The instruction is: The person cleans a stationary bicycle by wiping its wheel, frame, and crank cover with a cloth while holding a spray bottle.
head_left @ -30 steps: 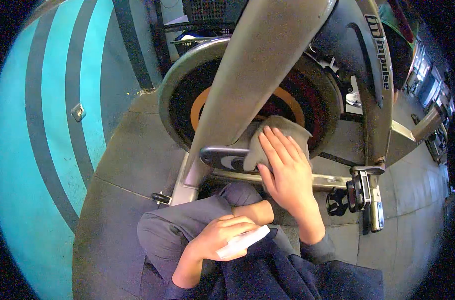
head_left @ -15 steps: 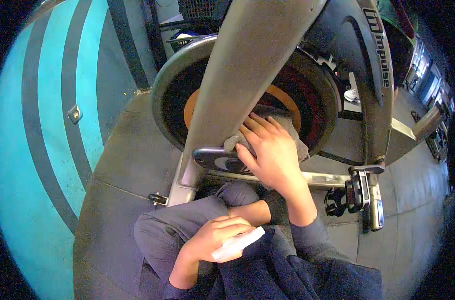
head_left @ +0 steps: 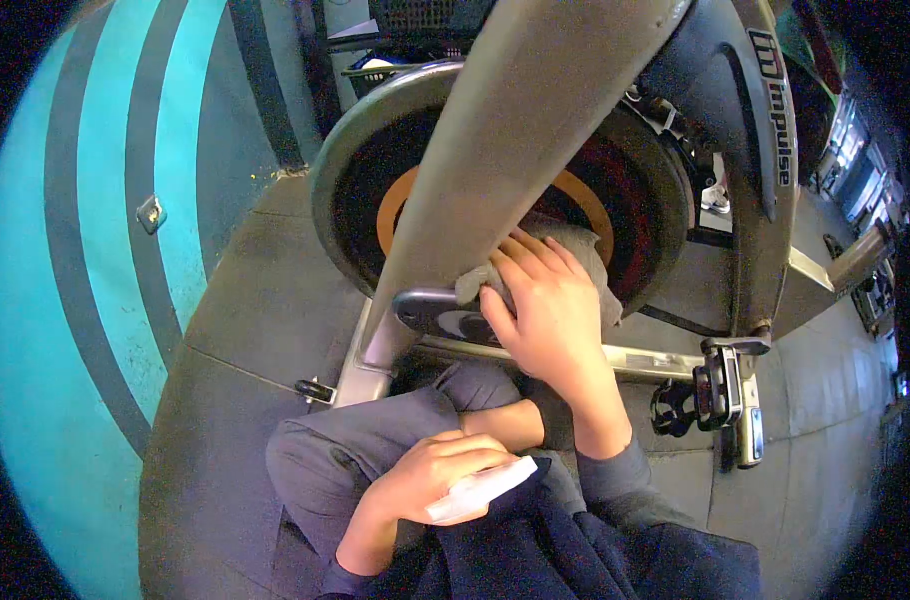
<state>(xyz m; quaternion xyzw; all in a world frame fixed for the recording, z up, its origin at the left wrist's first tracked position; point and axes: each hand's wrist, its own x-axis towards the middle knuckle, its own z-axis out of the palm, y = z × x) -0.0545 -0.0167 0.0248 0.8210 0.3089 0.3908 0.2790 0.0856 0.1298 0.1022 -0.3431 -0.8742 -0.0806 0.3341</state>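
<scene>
My right hand (head_left: pixel 549 308) presses a grey cloth (head_left: pixel 579 240) against the exercise bike, its fingers laid over the fabric by the slanted frame tube (head_left: pixel 515 120). Part of the cloth bunches out beside my thumb, just above the dark oval cover (head_left: pixel 437 312). Behind it is the bike's large dark flywheel (head_left: pixel 337 215) with an orange-brown ring. Over my lap, my left hand (head_left: pixel 430 478) is closed around a flat white block-like object (head_left: pixel 490 487); its exact kind is not clear.
A pedal (head_left: pixel 720 385) juts out on the right, near the base bar (head_left: pixel 655 362). A turquoise and grey striped wall (head_left: pixel 95 280) stands at left. My crossed legs (head_left: pixel 345 450) rest on dark floor tiles (head_left: pixel 245 330). A white shoe (head_left: pixel 715 200) shows beyond the bike.
The view has shifted slightly, so the bike appears a little further right and lower. My right hand stays on the cloth; my left hand keeps the white object.
</scene>
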